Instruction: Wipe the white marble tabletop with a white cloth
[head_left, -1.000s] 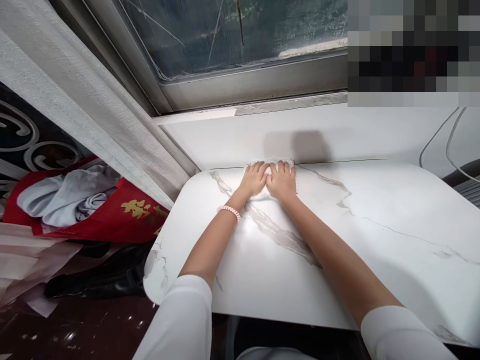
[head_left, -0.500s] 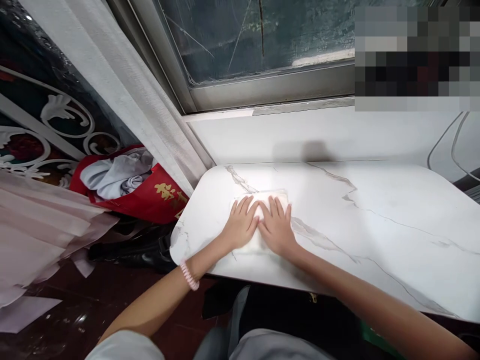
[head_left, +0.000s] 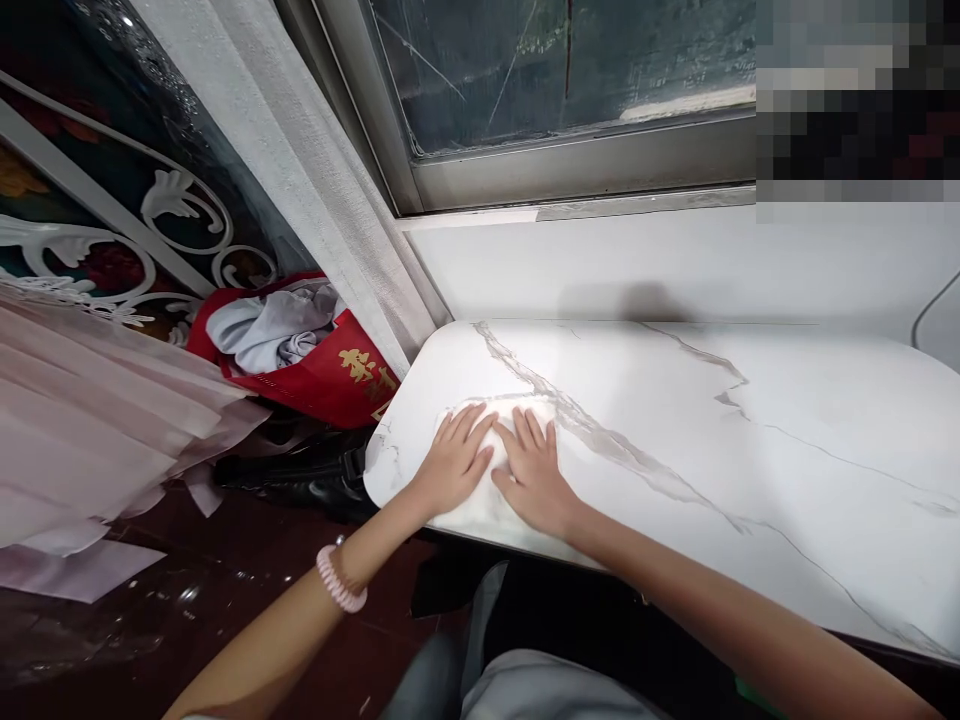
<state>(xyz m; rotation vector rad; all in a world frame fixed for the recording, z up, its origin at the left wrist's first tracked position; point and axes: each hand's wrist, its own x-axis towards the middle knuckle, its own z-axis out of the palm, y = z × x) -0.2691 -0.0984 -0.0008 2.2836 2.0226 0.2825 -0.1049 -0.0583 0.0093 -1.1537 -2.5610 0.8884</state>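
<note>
head view, white cloth [head_left: 484, 512]: flat under the left hand [head_left: 454, 465] and right hand [head_left: 536, 482], at the near edge of the table [head_left: 750, 400]
left hand: fingers spread, laid on the cloth
right hand: fingers spread likewise, just beside the left
red bag [head_left: 319, 388]: crumpled pale grey fabric [head_left: 262, 328] inside, gold characters [head_left: 357, 364] outside
table: smooth, white, brownish-grey veins [head_left: 607, 443], rounded corner
curtain [head_left: 289, 130]: whitish, textured
</note>
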